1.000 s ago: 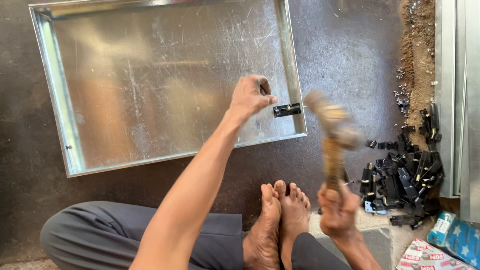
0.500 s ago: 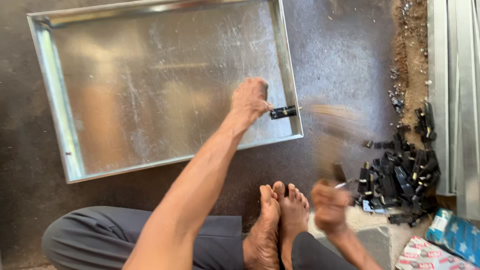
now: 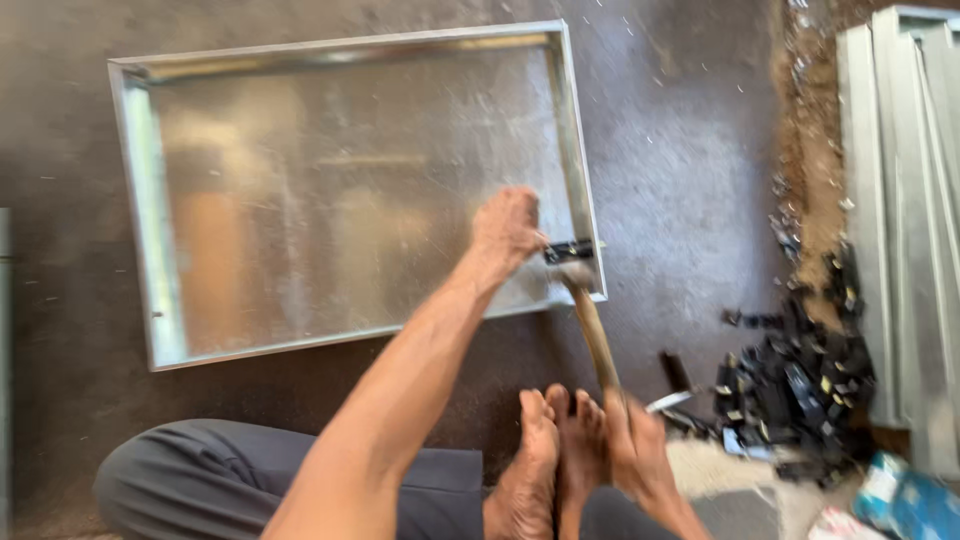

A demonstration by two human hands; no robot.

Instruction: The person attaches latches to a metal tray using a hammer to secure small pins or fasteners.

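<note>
Hammer has swung down onto the black clip; I am gripping its handle in my closed right hand, left hand pinching the clip against the tray rim.

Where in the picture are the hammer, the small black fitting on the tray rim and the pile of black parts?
hammer [image 3: 594, 335]: head view, middle of the wooden handle.
black fitting [image 3: 568, 249]: head view, its centre.
pile of black parts [image 3: 800, 385]: head view, middle of the heap.

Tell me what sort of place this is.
Probably a small sheet-metal workshop, worked at floor level. A shallow metal tray lies on the bare floor, the right hand swings a hammer at a black fitting the left hand steadies, beside a pile of black parts.
</note>
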